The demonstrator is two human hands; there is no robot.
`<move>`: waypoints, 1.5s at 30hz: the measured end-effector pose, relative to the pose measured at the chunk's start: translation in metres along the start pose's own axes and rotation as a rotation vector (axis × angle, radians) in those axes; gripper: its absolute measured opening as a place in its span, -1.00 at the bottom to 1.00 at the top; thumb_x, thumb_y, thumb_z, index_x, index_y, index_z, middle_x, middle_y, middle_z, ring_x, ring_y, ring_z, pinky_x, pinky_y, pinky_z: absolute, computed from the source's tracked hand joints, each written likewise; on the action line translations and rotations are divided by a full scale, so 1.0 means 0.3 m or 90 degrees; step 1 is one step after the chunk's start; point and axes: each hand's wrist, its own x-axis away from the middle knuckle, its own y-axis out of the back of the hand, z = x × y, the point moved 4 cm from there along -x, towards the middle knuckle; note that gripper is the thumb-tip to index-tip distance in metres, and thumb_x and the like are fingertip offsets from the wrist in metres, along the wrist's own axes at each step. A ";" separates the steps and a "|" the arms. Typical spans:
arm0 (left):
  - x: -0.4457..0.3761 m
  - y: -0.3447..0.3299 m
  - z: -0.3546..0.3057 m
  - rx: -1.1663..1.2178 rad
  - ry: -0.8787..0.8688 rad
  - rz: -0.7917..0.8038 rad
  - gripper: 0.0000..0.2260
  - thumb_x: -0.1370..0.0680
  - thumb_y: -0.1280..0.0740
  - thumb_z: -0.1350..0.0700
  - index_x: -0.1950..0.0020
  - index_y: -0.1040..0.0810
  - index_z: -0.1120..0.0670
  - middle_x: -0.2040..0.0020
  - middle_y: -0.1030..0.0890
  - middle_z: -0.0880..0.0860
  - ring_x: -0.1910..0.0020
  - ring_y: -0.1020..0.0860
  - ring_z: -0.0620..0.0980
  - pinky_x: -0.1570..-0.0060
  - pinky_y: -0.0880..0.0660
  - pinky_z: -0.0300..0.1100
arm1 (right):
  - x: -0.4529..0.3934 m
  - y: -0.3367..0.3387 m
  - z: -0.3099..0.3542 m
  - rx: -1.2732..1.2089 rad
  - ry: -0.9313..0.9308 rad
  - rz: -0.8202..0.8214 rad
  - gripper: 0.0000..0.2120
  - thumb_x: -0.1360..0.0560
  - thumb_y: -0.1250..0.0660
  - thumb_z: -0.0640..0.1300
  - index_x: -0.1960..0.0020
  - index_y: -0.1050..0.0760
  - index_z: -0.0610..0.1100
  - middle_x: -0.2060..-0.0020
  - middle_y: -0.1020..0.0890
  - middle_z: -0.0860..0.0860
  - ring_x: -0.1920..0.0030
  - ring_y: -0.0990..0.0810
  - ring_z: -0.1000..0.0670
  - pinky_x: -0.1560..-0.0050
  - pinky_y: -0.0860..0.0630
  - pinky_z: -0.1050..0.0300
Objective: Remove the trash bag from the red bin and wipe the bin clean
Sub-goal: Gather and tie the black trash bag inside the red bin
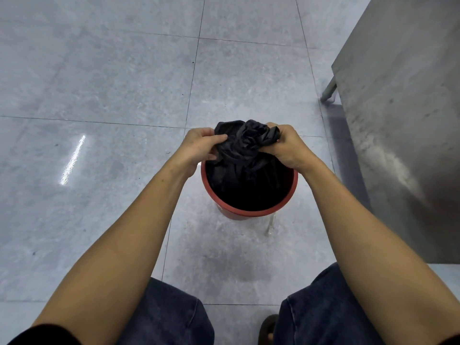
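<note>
A round red bin [251,212] stands on the floor in front of my knees. A black trash bag [245,155] fills it, its top gathered into a bunch above the rim. My left hand [200,148] grips the bunched plastic on its left side, thumb across the folds. My right hand [286,148] clutches the twisted top on the right side. Both hands sit just above the far edge of the bin. The bin's inside is hidden by the bag.
Grey floor tiles [112,83] spread to the left and ahead. A stainless steel cabinet [403,115] on a short leg [329,92] stands close on the right. A pale wet streak [270,224] lies on the floor beside the bin. My knees and one shoe [267,328] are at the bottom.
</note>
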 end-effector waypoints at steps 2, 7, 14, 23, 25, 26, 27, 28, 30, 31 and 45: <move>-0.002 -0.009 -0.012 -0.001 -0.064 -0.005 -0.87 -0.55 -0.36 0.16 0.21 -0.55 0.07 0.23 -0.59 0.00 0.25 -0.55 -0.09 0.33 -0.47 -0.30 | -0.006 -0.004 -0.021 0.059 -0.024 0.036 -0.79 -0.42 -0.47 -0.38 0.01 -0.53 -0.43 0.10 -0.53 -0.11 0.06 -0.58 -0.05 -0.10 -0.52 0.09; 0.017 -0.074 -0.038 -0.041 -0.198 0.056 -0.84 -0.55 -0.35 0.22 0.22 -0.59 0.04 0.28 -0.61 -0.05 0.34 -0.54 -0.15 0.31 -0.48 -0.30 | -0.011 -0.013 -0.053 0.139 -0.063 0.061 -0.82 -0.38 -0.51 -0.31 0.08 -0.55 -0.30 0.16 -0.57 -0.03 0.11 -0.59 -0.02 -0.06 -0.54 0.05; 0.037 -0.090 -0.038 -0.046 -0.223 0.169 -0.64 -0.51 -0.22 0.39 -0.04 -0.69 0.02 -0.01 -0.71 -0.01 0.39 -0.57 0.04 0.40 -0.55 -0.29 | -0.001 0.005 -0.053 0.138 -0.086 0.059 -0.85 -0.42 -0.49 -0.27 0.26 -0.59 -0.08 0.34 -0.63 0.07 0.26 -0.61 0.10 0.10 -0.52 0.16; 0.057 -0.111 -0.046 -0.216 -0.310 0.139 -0.50 -0.34 -0.46 0.27 -0.24 -0.54 -0.05 -0.24 -0.58 -0.16 0.44 -0.55 -0.08 0.38 -0.52 -0.26 | 0.016 0.003 -0.021 0.048 -0.059 0.044 -0.82 -0.41 -0.47 -0.33 0.16 -0.66 -0.06 0.24 -0.70 0.03 0.18 -0.68 0.09 0.07 -0.56 0.23; 0.056 -0.116 -0.046 -0.257 -0.345 0.122 -0.46 -0.32 -0.48 0.15 -0.28 -0.49 -0.09 -0.21 -0.58 -0.20 0.38 -0.51 -0.24 0.23 -0.48 -0.34 | 0.012 0.004 -0.024 0.012 -0.054 0.020 -0.83 -0.40 -0.47 -0.35 0.12 -0.66 -0.11 0.22 -0.71 0.02 0.16 -0.69 0.09 0.06 -0.58 0.23; 0.055 -0.117 -0.047 -0.273 -0.356 0.108 -0.45 -0.31 -0.49 0.09 -0.28 -0.47 -0.12 -0.20 -0.58 -0.22 0.31 -0.52 -0.31 0.15 -0.46 -0.36 | 0.011 0.005 -0.027 -0.011 -0.055 0.008 -0.84 -0.39 -0.47 -0.36 0.08 -0.67 -0.15 0.18 -0.72 -0.02 0.12 -0.70 0.06 0.02 -0.60 0.20; 0.053 -0.117 -0.047 -0.290 -0.359 0.094 -0.44 -0.31 -0.48 0.03 -0.28 -0.45 -0.16 -0.18 -0.58 -0.23 0.23 -0.53 -0.37 0.09 -0.46 -0.33 | 0.011 0.004 -0.026 -0.031 -0.055 0.001 -0.82 -0.39 -0.47 -0.36 0.04 -0.67 -0.19 0.14 -0.72 -0.06 0.09 -0.71 0.01 -0.02 -0.61 0.16; 0.049 -0.118 -0.043 -0.307 -0.354 0.083 -0.44 -0.31 -0.48 -0.02 -0.28 -0.43 -0.20 -0.17 -0.58 -0.23 0.15 -0.54 -0.36 0.03 -0.49 -0.25 | 0.012 0.001 -0.026 -0.048 -0.057 0.000 -0.81 -0.39 -0.46 -0.36 0.00 -0.66 -0.21 0.11 -0.72 -0.09 0.06 -0.71 -0.02 -0.05 -0.62 0.12; 0.039 -0.124 -0.031 -0.329 -0.345 0.074 -0.45 -0.33 -0.46 -0.07 -0.29 -0.41 -0.22 -0.16 -0.60 -0.19 -0.01 -0.58 -0.23 -0.08 -0.55 -0.06 | 0.012 -0.005 -0.028 -0.077 -0.066 0.010 -0.78 -0.40 -0.45 -0.36 -0.03 -0.66 -0.21 0.08 -0.72 -0.13 0.04 -0.71 -0.07 -0.06 -0.62 0.09; 0.033 -0.125 -0.026 -0.330 -0.347 0.068 -0.47 -0.35 -0.45 -0.08 -0.29 -0.42 -0.21 -0.14 -0.62 -0.16 -0.06 -0.59 -0.14 -0.11 -0.54 0.00 | 0.013 -0.006 -0.027 -0.092 -0.073 0.019 -0.78 -0.42 -0.44 -0.35 -0.05 -0.65 -0.21 0.07 -0.72 -0.13 0.04 -0.71 -0.08 -0.05 -0.63 0.07; -0.048 -0.090 -0.013 -0.252 -0.252 -0.109 -0.74 -0.36 -0.44 -0.01 -0.04 -0.62 -0.07 0.15 -0.67 -0.07 0.08 -0.65 -0.02 0.02 -0.59 -0.01 | 0.039 0.038 0.129 0.184 0.293 -0.206 -0.79 -0.38 -0.47 -0.21 -0.02 -0.64 -0.11 0.06 -0.64 0.02 0.11 -0.60 0.01 0.09 -0.54 0.22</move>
